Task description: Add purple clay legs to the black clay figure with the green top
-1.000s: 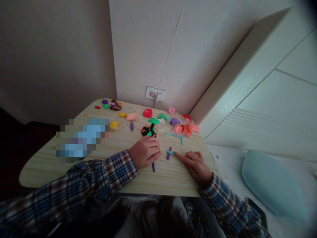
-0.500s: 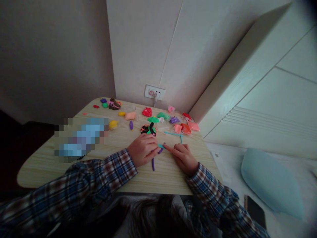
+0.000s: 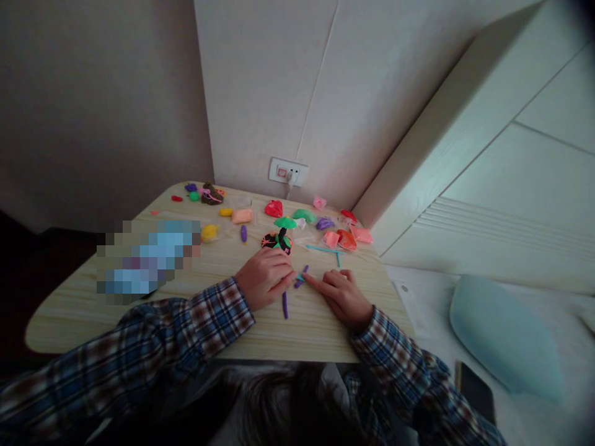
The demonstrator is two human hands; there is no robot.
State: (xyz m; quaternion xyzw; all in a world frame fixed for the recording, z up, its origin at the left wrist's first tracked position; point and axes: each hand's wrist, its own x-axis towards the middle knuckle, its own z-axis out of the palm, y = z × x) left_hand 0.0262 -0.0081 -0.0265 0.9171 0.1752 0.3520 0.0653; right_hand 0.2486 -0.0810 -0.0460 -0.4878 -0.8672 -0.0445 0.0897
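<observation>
My left hand (image 3: 264, 279) is closed, its thumb and fingertips pinched at the end of a small teal clay strip (image 3: 300, 277). The strip crosses over a purple clay piece (image 3: 305, 270) lying on the table. From the other side, my right hand (image 3: 343, 296) reaches in with its index finger stretched out, the tip touching the strip; its other fingers are loosely bent and hold nothing visible. Below the left fingertips lies a purple clay roll (image 3: 285, 305). A black figure with a green top (image 3: 284, 223) stands just beyond the left hand, partly hidden by it.
Thin teal clay strips (image 3: 323, 249) lie beyond the right hand. Bagged clay lumps, such as a red one (image 3: 274, 208) and an orange one (image 3: 346, 240), line the back. A brown clay piece (image 3: 211, 194) sits far left. A wall socket (image 3: 288, 171) holds a plug.
The right fingertip has shifted slightly left along the teal strip, and more of the purple piece under it shows. The whole view has moved a little.
</observation>
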